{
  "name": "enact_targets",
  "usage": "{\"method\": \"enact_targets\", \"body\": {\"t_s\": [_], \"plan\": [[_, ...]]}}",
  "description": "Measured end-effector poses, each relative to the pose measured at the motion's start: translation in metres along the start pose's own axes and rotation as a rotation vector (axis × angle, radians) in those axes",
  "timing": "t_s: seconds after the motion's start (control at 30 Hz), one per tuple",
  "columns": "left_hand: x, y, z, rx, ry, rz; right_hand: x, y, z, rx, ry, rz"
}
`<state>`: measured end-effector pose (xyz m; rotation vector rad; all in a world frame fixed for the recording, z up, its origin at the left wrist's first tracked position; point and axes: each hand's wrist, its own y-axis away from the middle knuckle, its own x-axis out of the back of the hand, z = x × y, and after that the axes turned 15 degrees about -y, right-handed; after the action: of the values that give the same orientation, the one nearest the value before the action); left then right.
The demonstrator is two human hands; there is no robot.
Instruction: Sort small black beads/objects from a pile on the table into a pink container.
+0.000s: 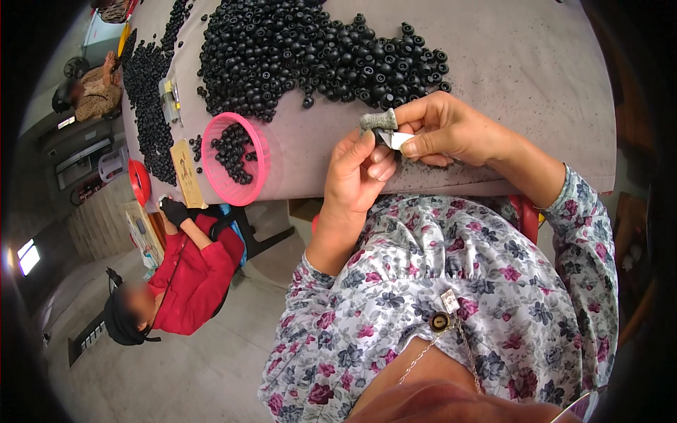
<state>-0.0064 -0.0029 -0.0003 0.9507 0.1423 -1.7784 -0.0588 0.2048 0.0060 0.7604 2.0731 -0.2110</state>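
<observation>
My left hand point(355, 168) is closed in a pinch on a small black rounded part point(383, 134), mostly hidden by the fingers. A grey fabric finger sleeve point(379, 120) sits at the top of this grip, seemingly on a finger of that hand. From the right, my right hand point(455, 130) pinches a small flat white piece with a thin pointed end point(403, 141), held against the black part. Whether it is a blade I cannot tell. Both hands meet just above the table's near edge. Beyond them lies a large heap of black rounded parts with holes point(317, 56).
A pink plastic basket point(266, 158) holds some black parts, left of my hands. Further left are a tan box point(186, 173), more small black parts point(149, 106) and a red bowl point(139, 183). A person in red point(194, 282) sits at the left; another person point(95, 99) is beyond.
</observation>
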Motion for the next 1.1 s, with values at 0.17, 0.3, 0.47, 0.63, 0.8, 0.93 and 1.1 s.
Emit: {"method": "enact_targets", "body": {"t_s": [0.17, 0.3, 0.47, 0.63, 0.8, 0.93, 1.1], "plan": [[-0.002, 0.001, 0.0, 0.005, -0.017, 0.016, 0.004, 0.0, 0.002, -0.014, -0.047, 0.044], [-0.002, 0.001, 0.0, -0.016, -0.043, 0.022, 0.004, -0.001, -0.001, -0.018, -0.096, 0.007], [-0.003, -0.001, 0.0, -0.046, -0.077, 0.039, 0.006, -0.002, 0.001, -0.003, -0.142, 0.017], [-0.002, -0.002, 0.001, -0.085, -0.102, 0.055, 0.004, -0.002, 0.0, 0.008, -0.116, 0.006], [-0.003, -0.002, 0.001, -0.105, -0.121, 0.049, -0.003, 0.001, -0.003, 0.032, 0.026, -0.078], [-0.002, -0.002, 0.001, -0.094, -0.124, 0.042, -0.005, 0.002, -0.004, 0.025, 0.048, -0.06], [0.002, -0.002, 0.0, -0.074, -0.084, -0.008, -0.003, 0.001, -0.003, 0.024, 0.026, -0.091]]}}
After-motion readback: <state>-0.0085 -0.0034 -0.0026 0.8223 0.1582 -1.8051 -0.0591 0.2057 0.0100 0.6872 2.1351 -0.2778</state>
